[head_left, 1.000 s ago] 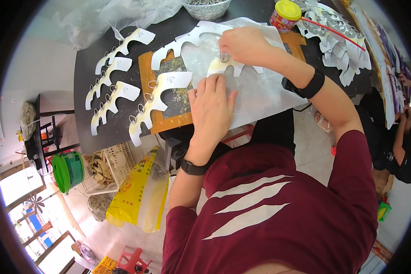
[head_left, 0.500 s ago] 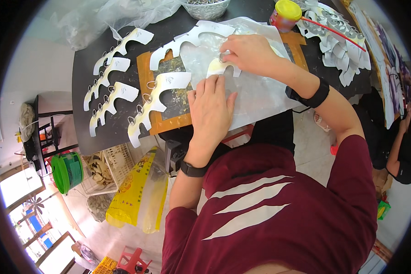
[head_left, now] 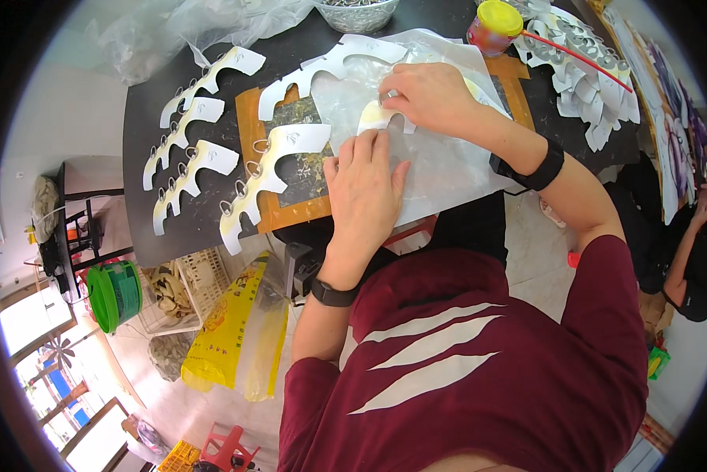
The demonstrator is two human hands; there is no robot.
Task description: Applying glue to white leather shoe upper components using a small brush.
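Note:
My left hand lies flat, fingers stretched, its fingertips at the lower edge of a white scalloped paper piece. My right hand is closed in a pinch on a small metal ring at that piece's yellowish area. The fingers partly cover the ring. Beneath both hands spreads a translucent plastic sheet. Left of my left hand, a similar scalloped piece with rings lies across a board edged with brown tape. A further scalloped piece sits above, partly on the sheet.
Several ringed pieces lie on the dark table at left. A silver bowl of small metal parts stands at the back. A yellow-lidded tub, a red stick and a heap of scalloped pieces occupy the right.
Almost nothing differs. The right hand has shifted very slightly, still pinching at the ring; the left hand stays flat in place.

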